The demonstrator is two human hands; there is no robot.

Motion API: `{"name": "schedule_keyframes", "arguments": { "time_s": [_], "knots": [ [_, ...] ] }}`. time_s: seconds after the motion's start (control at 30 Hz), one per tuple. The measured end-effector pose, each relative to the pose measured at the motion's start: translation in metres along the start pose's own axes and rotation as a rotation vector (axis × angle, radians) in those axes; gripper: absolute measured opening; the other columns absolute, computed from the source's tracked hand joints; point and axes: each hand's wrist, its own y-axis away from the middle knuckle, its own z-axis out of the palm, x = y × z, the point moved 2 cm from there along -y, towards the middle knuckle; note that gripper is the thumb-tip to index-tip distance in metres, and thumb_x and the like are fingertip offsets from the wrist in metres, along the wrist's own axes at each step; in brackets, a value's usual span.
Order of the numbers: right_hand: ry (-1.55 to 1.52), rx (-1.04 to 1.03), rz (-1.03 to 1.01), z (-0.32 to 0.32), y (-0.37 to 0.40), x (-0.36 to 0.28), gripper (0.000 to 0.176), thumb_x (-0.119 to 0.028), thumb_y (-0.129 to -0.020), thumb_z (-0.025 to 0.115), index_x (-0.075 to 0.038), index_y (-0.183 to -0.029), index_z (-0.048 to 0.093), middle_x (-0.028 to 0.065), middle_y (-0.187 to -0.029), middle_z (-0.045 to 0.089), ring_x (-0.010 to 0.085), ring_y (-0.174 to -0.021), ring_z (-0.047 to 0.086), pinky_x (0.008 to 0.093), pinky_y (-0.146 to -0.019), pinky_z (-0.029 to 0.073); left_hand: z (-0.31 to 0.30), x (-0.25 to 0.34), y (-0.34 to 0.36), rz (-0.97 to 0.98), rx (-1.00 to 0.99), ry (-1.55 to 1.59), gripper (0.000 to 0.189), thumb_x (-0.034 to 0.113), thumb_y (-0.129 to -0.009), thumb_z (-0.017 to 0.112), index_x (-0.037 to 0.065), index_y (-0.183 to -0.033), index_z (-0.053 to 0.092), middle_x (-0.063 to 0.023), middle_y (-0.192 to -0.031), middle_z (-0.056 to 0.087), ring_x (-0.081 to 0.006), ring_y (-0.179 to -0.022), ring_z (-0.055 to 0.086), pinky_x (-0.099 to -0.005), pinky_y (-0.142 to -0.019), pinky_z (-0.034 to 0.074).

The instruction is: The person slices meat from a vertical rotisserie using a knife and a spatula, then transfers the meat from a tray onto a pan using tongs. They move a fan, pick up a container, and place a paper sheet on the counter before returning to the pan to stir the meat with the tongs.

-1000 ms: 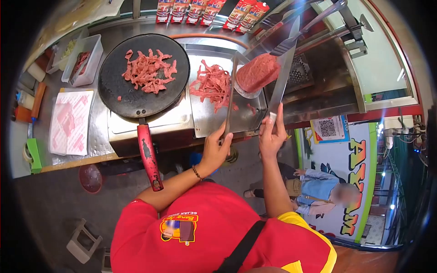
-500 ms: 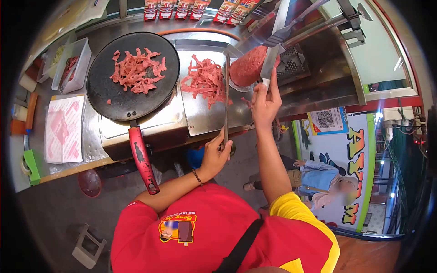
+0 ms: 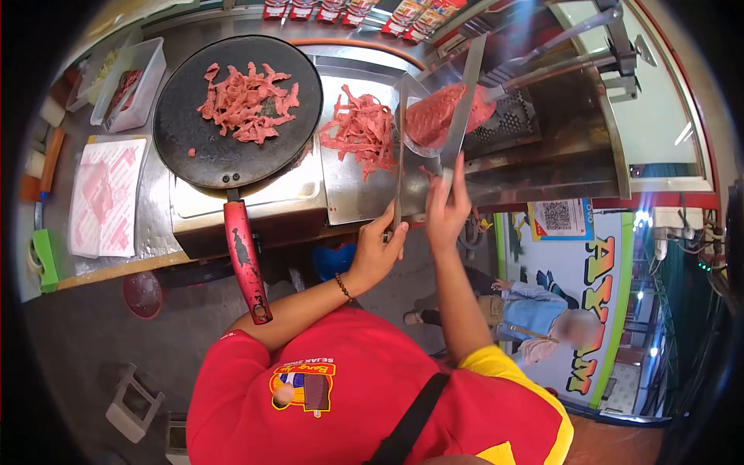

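My right hand [image 3: 447, 209] is closed round the handle of a long knife [image 3: 470, 93], whose blade lies against the large meat block [image 3: 435, 116] on a spit. My left hand [image 3: 377, 249] grips a long thin metal tool [image 3: 399, 147], held upright between the block and the sliced meat [image 3: 363, 133] on the steel tray. To the left, more meat strips [image 3: 249, 105] lie in a black flat pan [image 3: 186, 139] with a red handle [image 3: 246, 260].
Clear plastic containers [image 3: 143, 85] and a stack of printed paper [image 3: 108, 198] are on the counter at left. Red packets [image 3: 332, 9] stand along the back. A person [image 3: 535, 310] is beyond the counter at right. A stool [image 3: 133, 403] is on the floor.
The knife in my right hand has shifted down along the meat block, its blade now crossing the block's middle. The pan and counter appear slightly higher in view.
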Motion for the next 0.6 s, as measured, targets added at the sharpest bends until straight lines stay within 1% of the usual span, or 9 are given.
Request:
{"name": "schedule_keyframes", "arguments": {
  "time_s": [0.03, 0.13, 0.17, 0.27, 0.33, 0.4, 0.43, 0.53, 0.6],
  "knots": [
    [-0.018, -0.009, 0.075, -0.007, 0.030, 0.019, 0.054, 0.000, -0.104, 0.051, 0.004, -0.157, 0.044, 0.0031, -0.090, 0.066, 0.0081, -0.073, 0.055, 0.0246, -0.065, 0.047, 0.000, 0.002, -0.002, -0.007, -0.001, 0.004, 0.054, 0.009, -0.107, 0.058, -0.003, -0.157, 0.043, 0.0001, -0.082, 0.059, -0.0055, -0.059, 0.054, -0.0243, -0.052, 0.046],
    [0.021, -0.008, 0.013, -0.006, 0.041, 0.017, 0.054, -0.001, -0.103, 0.052, 0.005, -0.156, 0.044, 0.0050, -0.088, 0.067, 0.0096, -0.075, 0.056, 0.0255, -0.069, 0.048, -0.001, 0.008, -0.004, -0.005, 0.002, -0.003, 0.054, 0.009, -0.107, 0.057, -0.003, -0.157, 0.042, 0.0005, -0.082, 0.058, -0.0054, -0.059, 0.053, -0.0242, -0.052, 0.046],
    [0.054, -0.009, 0.014, -0.005, 0.027, 0.022, 0.055, 0.000, -0.102, 0.052, 0.003, -0.156, 0.045, 0.0084, -0.087, 0.067, 0.0125, -0.075, 0.057, 0.0292, -0.071, 0.050, 0.000, 0.008, -0.001, -0.005, -0.015, -0.019, 0.054, 0.009, -0.107, 0.057, -0.004, -0.156, 0.042, 0.0008, -0.081, 0.058, -0.0054, -0.059, 0.053, -0.0242, -0.052, 0.046],
    [0.129, -0.019, -0.011, 0.010, -0.031, -0.008, 0.057, 0.000, -0.100, 0.053, 0.001, -0.157, 0.045, 0.0112, -0.087, 0.067, 0.0158, -0.075, 0.059, 0.0322, -0.072, 0.050, 0.004, 0.001, -0.001, -0.031, 0.012, 0.012, 0.053, 0.010, -0.107, 0.057, -0.003, -0.157, 0.042, 0.0008, -0.081, 0.058, -0.0053, -0.058, 0.053, -0.0243, -0.052, 0.045],
    [0.090, -0.011, -0.022, 0.010, -0.027, -0.002, 0.057, -0.001, -0.099, 0.054, -0.001, -0.156, 0.046, 0.0136, -0.089, 0.067, 0.0185, -0.075, 0.060, 0.0346, -0.072, 0.051, 0.006, -0.004, -0.007, -0.019, 0.016, 0.025, 0.054, 0.010, -0.107, 0.056, -0.002, -0.157, 0.042, 0.0010, -0.080, 0.057, -0.0053, -0.058, 0.052, -0.0243, -0.052, 0.045],
    [0.191, -0.047, -0.030, 0.000, 0.008, 0.011, 0.056, 0.000, -0.100, 0.054, 0.002, -0.155, 0.047, 0.0158, -0.097, 0.071, 0.0194, -0.076, 0.062, 0.0348, -0.073, 0.051, 0.005, -0.006, -0.016, -0.001, 0.022, 0.038, 0.053, 0.012, -0.106, 0.057, 0.004, -0.157, 0.044, -0.0048, -0.078, 0.066, -0.0102, -0.054, 0.060, -0.0278, -0.051, 0.049],
    [0.184, -0.063, -0.054, -0.007, 0.034, 0.017, 0.054, 0.000, -0.100, 0.055, 0.006, -0.153, 0.047, 0.0189, -0.108, 0.073, 0.0207, -0.076, 0.063, 0.0352, -0.074, 0.052, 0.004, -0.004, -0.018, 0.004, 0.032, 0.044, 0.053, 0.012, -0.106, 0.057, 0.004, -0.157, 0.044, -0.0048, -0.078, 0.066, -0.0102, -0.054, 0.060, -0.0278, -0.051, 0.049],
    [0.232, -0.042, -0.152, -0.009, 0.059, 0.015, 0.054, -0.001, -0.099, 0.056, 0.009, -0.152, 0.047, 0.0219, -0.118, 0.073, 0.0230, -0.082, 0.067, 0.0366, -0.077, 0.054, 0.001, 0.007, -0.022, -0.009, 0.021, 0.061, 0.052, 0.012, -0.106, 0.057, 0.002, -0.156, 0.046, -0.0041, -0.077, 0.066, -0.0104, -0.053, 0.060, -0.0283, -0.051, 0.049],
    [0.205, -0.052, -0.078, -0.004, 0.030, 0.008, 0.053, 0.000, -0.099, 0.056, 0.007, -0.152, 0.049, 0.0248, -0.121, 0.072, 0.0256, -0.089, 0.070, 0.0388, -0.081, 0.054, 0.004, 0.009, -0.018, -0.022, -0.012, 0.063, 0.054, 0.011, -0.107, 0.056, 0.004, -0.159, 0.043, 0.0017, -0.078, 0.056, -0.0052, -0.057, 0.052, -0.0243, -0.053, 0.046]
  ]
}}
